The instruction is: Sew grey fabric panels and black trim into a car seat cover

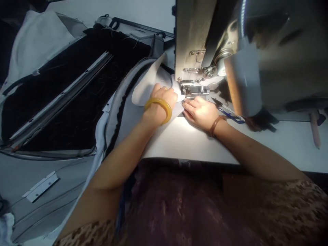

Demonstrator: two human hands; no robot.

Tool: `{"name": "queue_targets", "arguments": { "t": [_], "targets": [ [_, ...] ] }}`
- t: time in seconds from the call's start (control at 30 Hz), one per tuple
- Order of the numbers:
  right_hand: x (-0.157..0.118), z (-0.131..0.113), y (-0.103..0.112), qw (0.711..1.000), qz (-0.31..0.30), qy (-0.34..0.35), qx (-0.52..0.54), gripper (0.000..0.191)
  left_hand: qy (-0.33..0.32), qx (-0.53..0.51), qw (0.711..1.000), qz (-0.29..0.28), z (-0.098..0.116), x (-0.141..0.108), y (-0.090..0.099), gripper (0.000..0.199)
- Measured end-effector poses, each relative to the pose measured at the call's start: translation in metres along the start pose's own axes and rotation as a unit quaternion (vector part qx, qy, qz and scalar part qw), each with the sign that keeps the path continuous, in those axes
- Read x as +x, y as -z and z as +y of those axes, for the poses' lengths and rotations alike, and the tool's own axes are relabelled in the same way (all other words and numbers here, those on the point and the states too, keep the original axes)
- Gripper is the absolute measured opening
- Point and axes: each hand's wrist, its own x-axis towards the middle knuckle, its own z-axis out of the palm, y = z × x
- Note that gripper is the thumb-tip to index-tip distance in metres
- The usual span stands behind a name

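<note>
My left hand [165,95], with a yellow bangle [167,111] at the wrist, is closed on a pale fabric panel [145,87], part of which stands up in a curled flap. My right hand [200,110] is beside the presser foot [194,90] of a sewing machine [194,37]. Its fingers are pressed together at the fabric's edge, with the tips partly hidden. The fabric reaches under the lit needle area. To the left it joins a larger piece with a curved, dark-edged border [125,80].
Blue-handled snips [232,116] lie right of my right hand. A lamp head [244,78] hangs above them. A pinkish stick-like tool [315,131] lies at the far right. Large black and grey sewn material [71,102] with a long strip covers the left side.
</note>
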Motion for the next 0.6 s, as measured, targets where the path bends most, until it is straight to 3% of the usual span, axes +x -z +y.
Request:
{"name": "queue_targets", "arguments": {
  "t": [0.13, 0.23, 0.33, 0.47, 0.6],
  "targets": [
    [-0.001, -0.001, -0.006, 0.999, 0.027, -0.010, 0.014, 0.038, 0.060, -0.046, 0.992, 0.104, -0.009, -0.038, -0.003, 0.041],
    [0.000, -0.001, -0.012, 0.999, 0.051, -0.013, 0.013, 0.040, 0.179, -0.084, 0.964, 0.179, -0.021, -0.075, -0.001, 0.045],
    [0.002, 0.002, -0.019, 0.995, 0.093, 0.007, 0.022, 0.040, 0.300, -0.103, 0.930, 0.188, -0.043, -0.093, -0.011, 0.054],
    [0.003, -0.004, -0.011, 0.988, 0.131, 0.072, 0.043, 0.039, 0.344, -0.139, 0.917, 0.145, -0.087, -0.080, -0.034, 0.067],
    [0.033, -0.041, 0.020, 0.975, 0.149, 0.111, 0.118, 0.035, 0.406, -0.193, 0.885, 0.120, -0.133, -0.056, -0.042, 0.058]
  ]
}}
